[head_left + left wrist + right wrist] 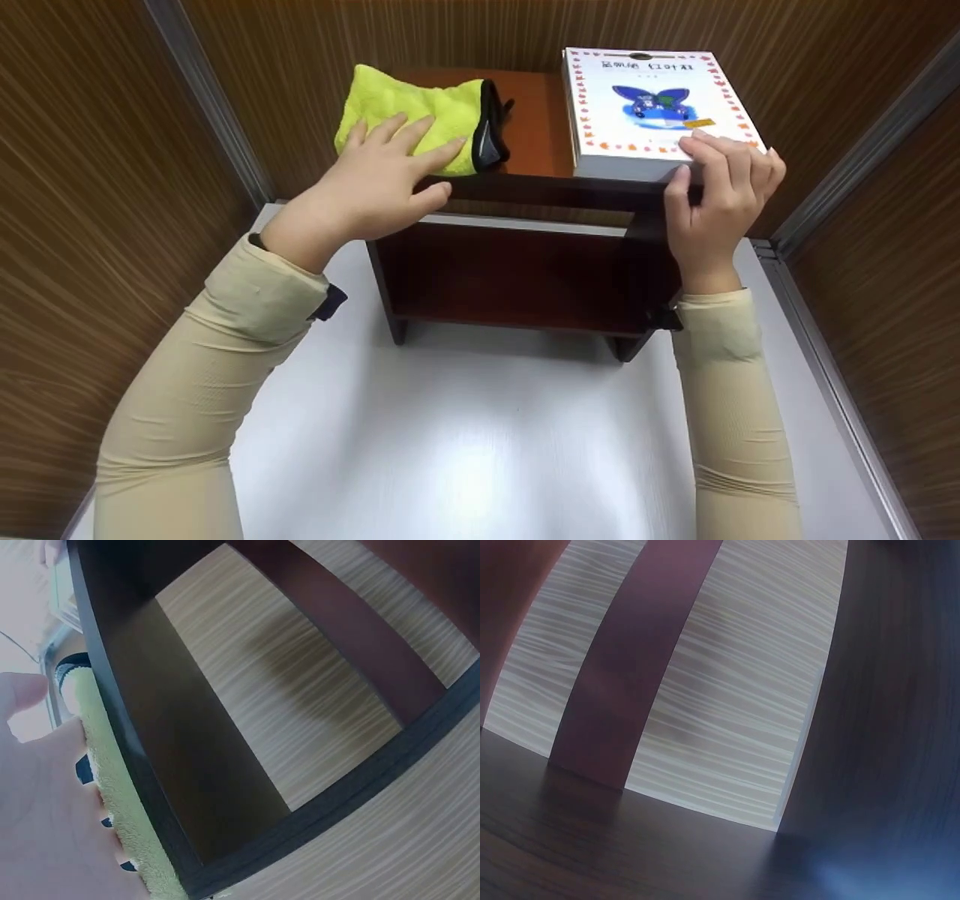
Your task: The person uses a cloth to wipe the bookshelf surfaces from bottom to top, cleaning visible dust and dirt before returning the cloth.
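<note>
My left hand (382, 176) lies with its fingers spread over a bright yellow fleecy cloth (457, 112) with black trim at its right end. The cloth rests on the left of the reddish-brown top of a small wooden shelf (536, 127). In the left wrist view, the cloth (112, 765) hangs close along the shelf's dark edge. On the right of the top lies a thick white book (600, 105) with a blue butterfly picture on its cover. My right hand (720, 195) grips its near right corner, fingers bent over the cover and thumb at the front edge.
Below the top, the shelf has a dark lower board (517, 277) and side legs standing on a white surface (465, 435). Brown wood-grain panels (75, 225) rise on the left, right and back, with metal strips (217, 105) at the corners.
</note>
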Action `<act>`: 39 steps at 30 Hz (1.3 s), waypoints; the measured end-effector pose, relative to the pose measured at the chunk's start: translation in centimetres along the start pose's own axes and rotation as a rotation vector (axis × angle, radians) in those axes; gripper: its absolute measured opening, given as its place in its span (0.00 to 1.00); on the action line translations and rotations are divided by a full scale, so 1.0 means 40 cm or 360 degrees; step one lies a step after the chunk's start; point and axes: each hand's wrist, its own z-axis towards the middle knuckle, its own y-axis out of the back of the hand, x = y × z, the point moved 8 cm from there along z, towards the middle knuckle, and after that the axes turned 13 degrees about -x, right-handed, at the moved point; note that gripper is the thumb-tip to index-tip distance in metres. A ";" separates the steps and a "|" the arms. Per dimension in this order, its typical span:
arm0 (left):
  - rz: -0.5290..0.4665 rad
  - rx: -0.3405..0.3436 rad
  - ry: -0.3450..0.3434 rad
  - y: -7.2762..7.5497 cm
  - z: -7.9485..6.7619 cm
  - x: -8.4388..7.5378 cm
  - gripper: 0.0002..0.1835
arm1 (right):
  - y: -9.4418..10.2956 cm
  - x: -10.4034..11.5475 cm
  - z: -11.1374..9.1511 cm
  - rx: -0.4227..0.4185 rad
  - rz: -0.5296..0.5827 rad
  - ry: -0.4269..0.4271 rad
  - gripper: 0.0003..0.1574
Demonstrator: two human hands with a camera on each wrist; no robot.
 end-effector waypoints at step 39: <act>-0.0128 0.0397 0.0484 -0.066 0.276 0.128 0.28 | 0.008 0.021 0.008 -0.0024 0.0035 0.0012 0.18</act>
